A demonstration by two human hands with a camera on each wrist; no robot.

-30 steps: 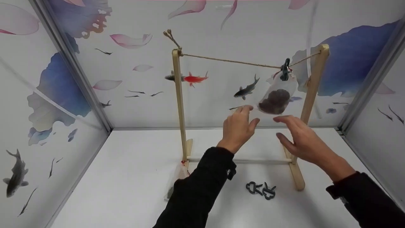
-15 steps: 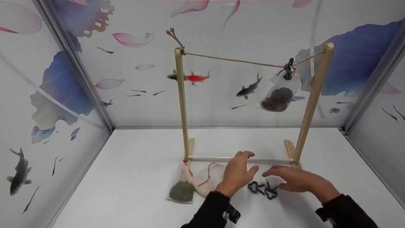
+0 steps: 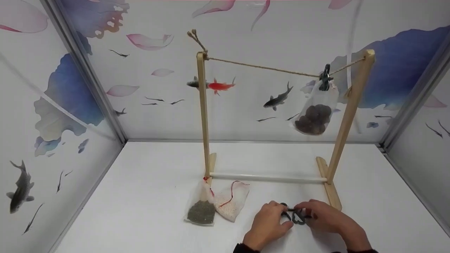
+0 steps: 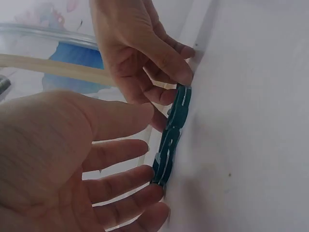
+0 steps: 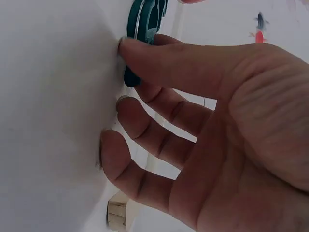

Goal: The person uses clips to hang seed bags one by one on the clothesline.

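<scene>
Two dark green plastic clips lie side by side on the white table, between my hands in the head view. My right hand pinches the right clip by its end, thumb in front and index finger behind, as the right wrist view also shows for this clip. My left hand is beside the left clip; its fingertips touch the end, while the thumb stands apart from it. Left-hand fingers are relaxed, only slightly bent.
Behind stands a wooden frame with a rope across its top. A clip fixes a mesh bag of dark round pieces to the rope. Left of my hands lie a bag with dark green filling and a bag with pale grains.
Both hands have come down from near the hanging bag to the clips on the table, and the right has taken hold of one. The hanging bag has swung slightly.
</scene>
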